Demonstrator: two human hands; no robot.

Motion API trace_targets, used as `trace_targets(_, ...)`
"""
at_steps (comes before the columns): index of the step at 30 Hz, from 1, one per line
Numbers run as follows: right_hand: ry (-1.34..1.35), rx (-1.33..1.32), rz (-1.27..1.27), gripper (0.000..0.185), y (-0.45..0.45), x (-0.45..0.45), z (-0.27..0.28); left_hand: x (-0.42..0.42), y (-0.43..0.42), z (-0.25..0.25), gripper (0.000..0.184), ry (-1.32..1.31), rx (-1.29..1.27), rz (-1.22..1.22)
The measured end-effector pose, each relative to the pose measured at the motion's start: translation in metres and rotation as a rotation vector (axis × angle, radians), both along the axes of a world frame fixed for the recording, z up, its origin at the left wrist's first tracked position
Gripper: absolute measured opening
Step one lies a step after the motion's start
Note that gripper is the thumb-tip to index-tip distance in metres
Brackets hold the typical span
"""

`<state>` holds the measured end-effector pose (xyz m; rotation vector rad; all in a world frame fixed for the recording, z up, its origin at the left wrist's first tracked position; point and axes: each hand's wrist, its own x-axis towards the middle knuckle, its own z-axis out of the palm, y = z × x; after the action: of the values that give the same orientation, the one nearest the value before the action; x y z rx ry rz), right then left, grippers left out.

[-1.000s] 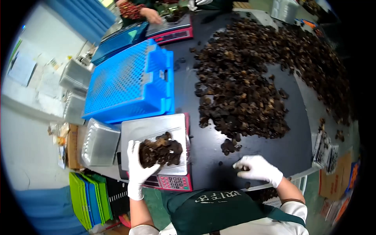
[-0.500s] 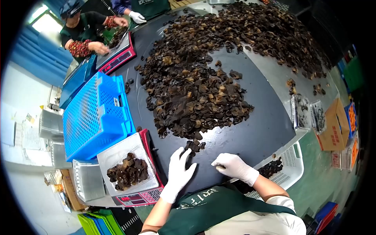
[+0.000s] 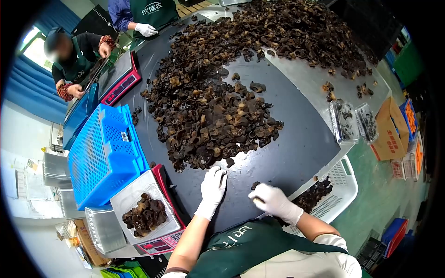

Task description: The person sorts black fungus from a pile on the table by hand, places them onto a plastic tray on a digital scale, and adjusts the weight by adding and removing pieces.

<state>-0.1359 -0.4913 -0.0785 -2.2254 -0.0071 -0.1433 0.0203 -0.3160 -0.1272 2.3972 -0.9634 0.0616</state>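
A heap of black wood ear mushrooms (image 3: pixel 218 125) spreads over the dark tabletop (image 3: pixel 287 157). My left hand (image 3: pixel 213 189), in a white glove, rests at the heap's front edge. Its fingers are drawn together, and what they hold, if anything, is hidden. My right hand (image 3: pixel 277 204), also gloved, is curled in a pinch to the right. A small dark wood ear piece (image 3: pixel 255 185) shows at its fingertips. On the left, a clear tray of wood ears (image 3: pixel 144 215) sits on a red-edged scale (image 3: pixel 160 244).
Beside the scale stands a blue crate (image 3: pixel 106 153). A white basket (image 3: pixel 350 185) with dark pieces sits below the table's right edge. Clear boxes (image 3: pixel 344 121) and a cardboard carton (image 3: pixel 391 132) are at right. Two co-workers (image 3: pixel 76 60) stand at the far left, near another scale (image 3: pixel 121 83).
My left hand has gone from spread fingers to fingers drawn together, and the small cluster near it is no longer there. A dark piece now shows at my right fingertips. The view has shifted.
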Motion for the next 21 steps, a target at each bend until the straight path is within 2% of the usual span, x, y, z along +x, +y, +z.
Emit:
trace_targets(2,0.014,-0.123,-0.093,0.022,-0.003,0.012,0.000,0.000,0.009,0.002,0.016,0.107,-0.284,0.041)
trace_targets(3,-0.037,-0.187,-0.125,0.027,-0.004,0.016,-0.004,-0.002,0.013,0.010,0.017,0.163,-0.336,0.116)
trace_targets(4,0.039,-0.289,-0.082,0.032,-0.005,0.017,-0.015,-0.005,0.018,0.020,0.017,0.218,-0.391,0.190)
trace_targets(7,0.069,-0.251,0.010,0.036,-0.008,0.024,-0.032,-0.019,0.042,0.036,0.020,0.387,-0.401,0.323)
trace_targets(8,0.018,-0.075,-0.026,0.036,-0.006,0.033,-0.025,-0.024,0.050,0.041,0.020,0.445,-0.405,0.340)
trace_targets(9,-0.031,0.103,-0.061,0.036,-0.004,0.043,-0.020,-0.029,0.059,0.045,0.019,0.443,-0.337,0.335)
trace_targets(13,-0.117,0.139,-0.137,0.031,0.011,0.089,-0.021,-0.049,0.080,0.031,0.020,0.367,-0.217,0.317)
trace_targets(15,-0.077,-0.063,-0.189,0.028,0.018,0.107,-0.029,-0.054,0.079,0.031,0.028,0.326,-0.131,0.246)
trace_targets(17,-0.046,-0.109,-0.158,0.027,0.021,0.116,-0.042,-0.059,0.074,0.035,0.037,0.332,0.039,0.166)
trace_targets(18,-0.017,-0.159,-0.140,0.026,0.021,0.121,-0.046,-0.062,0.071,0.034,0.031,0.255,0.136,0.134)
trace_targets(21,-0.026,-0.110,-0.100,0.019,0.015,0.127,-0.051,-0.063,0.068,0.020,0.020,0.171,0.100,0.064)
